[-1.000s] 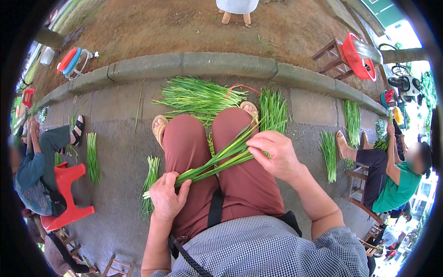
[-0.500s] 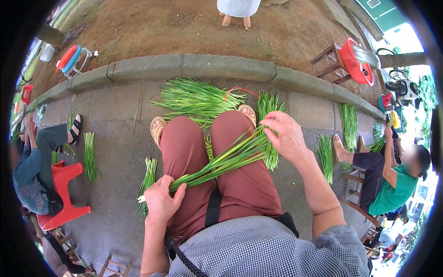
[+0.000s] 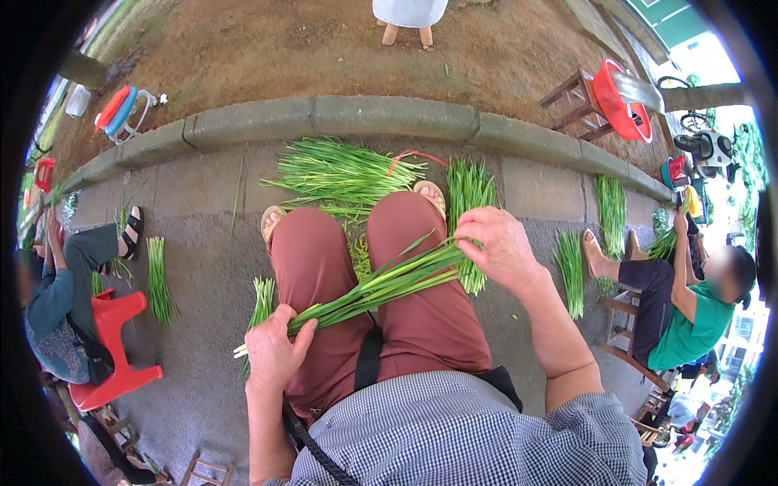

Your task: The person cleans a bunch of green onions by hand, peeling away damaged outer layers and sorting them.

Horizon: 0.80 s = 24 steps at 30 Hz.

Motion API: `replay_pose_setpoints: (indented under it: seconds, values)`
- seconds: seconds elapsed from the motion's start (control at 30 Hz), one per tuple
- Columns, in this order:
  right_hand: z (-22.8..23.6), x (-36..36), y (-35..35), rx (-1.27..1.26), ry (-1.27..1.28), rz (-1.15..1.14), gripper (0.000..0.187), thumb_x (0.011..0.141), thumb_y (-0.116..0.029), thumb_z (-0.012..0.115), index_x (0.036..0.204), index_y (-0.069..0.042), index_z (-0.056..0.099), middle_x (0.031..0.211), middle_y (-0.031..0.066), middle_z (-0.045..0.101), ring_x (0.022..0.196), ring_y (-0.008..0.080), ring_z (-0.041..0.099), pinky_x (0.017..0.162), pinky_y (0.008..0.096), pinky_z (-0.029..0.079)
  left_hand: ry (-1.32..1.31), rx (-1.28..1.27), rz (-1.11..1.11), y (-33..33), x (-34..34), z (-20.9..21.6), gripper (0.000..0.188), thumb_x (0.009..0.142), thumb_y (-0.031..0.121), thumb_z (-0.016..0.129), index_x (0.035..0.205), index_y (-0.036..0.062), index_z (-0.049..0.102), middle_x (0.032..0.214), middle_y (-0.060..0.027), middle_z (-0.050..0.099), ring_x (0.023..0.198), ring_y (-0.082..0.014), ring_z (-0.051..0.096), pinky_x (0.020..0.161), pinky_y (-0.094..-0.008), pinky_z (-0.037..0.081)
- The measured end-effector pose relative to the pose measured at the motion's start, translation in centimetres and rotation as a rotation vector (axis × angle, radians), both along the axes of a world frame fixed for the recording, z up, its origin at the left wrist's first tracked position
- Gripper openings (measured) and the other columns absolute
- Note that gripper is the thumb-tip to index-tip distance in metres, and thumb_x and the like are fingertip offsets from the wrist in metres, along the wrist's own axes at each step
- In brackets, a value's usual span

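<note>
A bunch of garlic chives [image 3: 381, 285] lies slantwise over my thighs. My left hand [image 3: 273, 347] is wrapped round its lower part, and the pale stem ends poke out past the fist at the left. At the upper right, my right hand [image 3: 501, 247] pinches the leaf tips between thumb and fingers. Beneath the held bunch, by my left knee, another small bundle of chives [image 3: 261, 301] rests on the ground. A big heap of chives [image 3: 344, 172] with a red tie lies beyond my feet, and a further bundle [image 3: 470, 190] lies beside my right foot.
A stone kerb [image 3: 389, 117] runs across beyond the heap. To the left, a person sits near a red plastic stool [image 3: 113, 348] and a chive bundle [image 3: 158, 279]. To the right, a person in green [image 3: 693, 324] sits near more bundles [image 3: 570, 271]. A red basin [image 3: 620, 97] stands on a wooden stool.
My right thumb and fingers have closed in on the leaf tips. My left hand, still round the stems, has shifted slightly left, and the whole view has moved a little.
</note>
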State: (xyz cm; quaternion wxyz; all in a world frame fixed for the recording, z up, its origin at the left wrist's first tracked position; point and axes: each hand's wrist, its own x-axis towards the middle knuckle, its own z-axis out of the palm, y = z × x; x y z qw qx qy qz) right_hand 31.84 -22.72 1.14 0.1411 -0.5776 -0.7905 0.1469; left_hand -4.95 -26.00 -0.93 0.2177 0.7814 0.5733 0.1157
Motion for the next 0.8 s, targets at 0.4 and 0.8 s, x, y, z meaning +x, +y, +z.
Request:
replay_pose_setpoints:
  seconds: [0.4,0.8]
  values:
    - [1.7,0.8,-0.7,-0.058,0.082,0.073,0.007,0.077,-0.011,0.063,0.077,-0.005,0.065,0.08,0.008,0.063,0.077,0.0285,0.061,0.07,0.039,0.05,-0.026,-0.058,-0.01,0.4,-0.8,0.8,0.029,0.083,0.03,0.068,0.077,0.0063,0.052,0.058,-0.0123,0.056,0.056,-0.0333,0.059,0.053,-0.0421,0.045]
    - [-3.4,2.6,-1.3,-0.205,0.746,-0.595,0.006,0.082,-0.007,0.065,0.082,-0.003,0.069,0.072,0.0023,0.064,0.068,0.0069,0.055,0.061,0.0229,0.044,-0.057,-0.008,0.019,-0.2,-0.5,0.3,0.023,0.088,0.026,0.061,0.079,0.0069,0.052,0.066,-0.0123,0.059,0.058,-0.0328,0.058,0.053,-0.0424,0.043]
